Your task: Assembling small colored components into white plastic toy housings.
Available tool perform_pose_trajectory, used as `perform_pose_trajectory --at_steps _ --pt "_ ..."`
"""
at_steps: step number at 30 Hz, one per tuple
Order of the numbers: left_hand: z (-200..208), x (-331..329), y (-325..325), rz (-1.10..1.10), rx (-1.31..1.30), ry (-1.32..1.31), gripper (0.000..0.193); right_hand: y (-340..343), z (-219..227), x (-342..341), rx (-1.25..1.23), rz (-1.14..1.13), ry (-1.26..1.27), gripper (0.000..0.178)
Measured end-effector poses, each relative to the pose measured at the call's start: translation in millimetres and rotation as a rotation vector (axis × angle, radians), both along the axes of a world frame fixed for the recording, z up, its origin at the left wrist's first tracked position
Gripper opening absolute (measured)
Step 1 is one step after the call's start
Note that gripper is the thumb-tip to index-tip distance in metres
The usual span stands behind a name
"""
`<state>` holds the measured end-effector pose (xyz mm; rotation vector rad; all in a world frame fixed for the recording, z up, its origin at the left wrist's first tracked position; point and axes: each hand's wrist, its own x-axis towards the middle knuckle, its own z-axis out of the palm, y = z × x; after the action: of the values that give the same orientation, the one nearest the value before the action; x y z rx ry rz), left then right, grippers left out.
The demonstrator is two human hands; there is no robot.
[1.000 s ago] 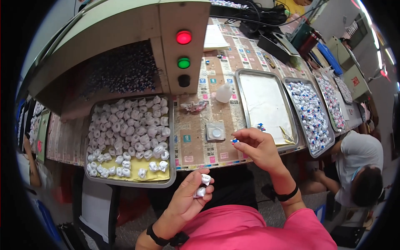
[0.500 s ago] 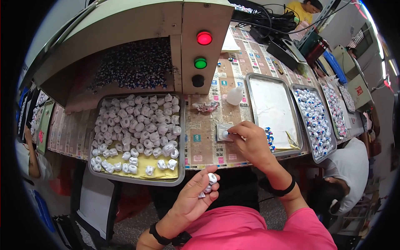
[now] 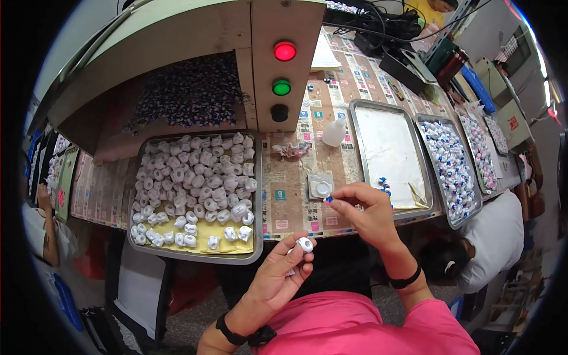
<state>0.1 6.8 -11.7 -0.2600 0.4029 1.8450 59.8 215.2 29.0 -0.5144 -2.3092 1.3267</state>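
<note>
My left hand (image 3: 277,273) is closed around several small white moulded pieces. One white piece (image 3: 305,244) with a hole sits at its thumb and fingertips. My right hand (image 3: 371,214) pinches a tiny blue part (image 3: 329,200) between thumb and forefinger, just beside a small square pad with a round white dish (image 3: 322,189). To the left stands a metal tray (image 3: 258,204) full of similar white pieces (image 3: 198,174) on yellow paper. Right of my right hand, a paper-lined tray (image 3: 354,127) holds a few blue-and-white parts (image 3: 384,185) at its near left corner.
A white squeeze bottle (image 3: 334,133) and a crumpled cloth (image 3: 291,151) are on the table. At the far left a machine housing (image 3: 278,77) with red and green lights shelters many small dark parts. A tray of blue-and-white pieces (image 3: 447,171) lies right. Other people sit nearby.
My right hand has drawn back from the small dish toward me and right, uncovering it, and the blue part now shows in its fingertips. My left hand has shifted slightly right.
</note>
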Motion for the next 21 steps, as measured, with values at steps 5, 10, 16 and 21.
perform_pose_trajectory --at_steps 5,10,16,21 --pt "0.5 0.3 3.9 0.016 -0.054 0.024 0.032 -20.4 7.7 25.3 -0.342 0.154 -0.083 0.016" --pt "-4.0 4.2 5.2 0.0 -0.007 0.015 0.033 -32.4 5.2 35.0 -0.417 0.241 -0.014 0.015" --pt "-6.9 6.7 3.4 -0.021 -0.048 0.05 0.031 -32.8 4.4 35.5 -0.185 0.294 0.048 0.013" --pt "-5.2 11.0 3.7 -0.028 -0.123 0.126 0.029 -32.3 7.9 36.0 -0.203 0.319 0.06 0.011"
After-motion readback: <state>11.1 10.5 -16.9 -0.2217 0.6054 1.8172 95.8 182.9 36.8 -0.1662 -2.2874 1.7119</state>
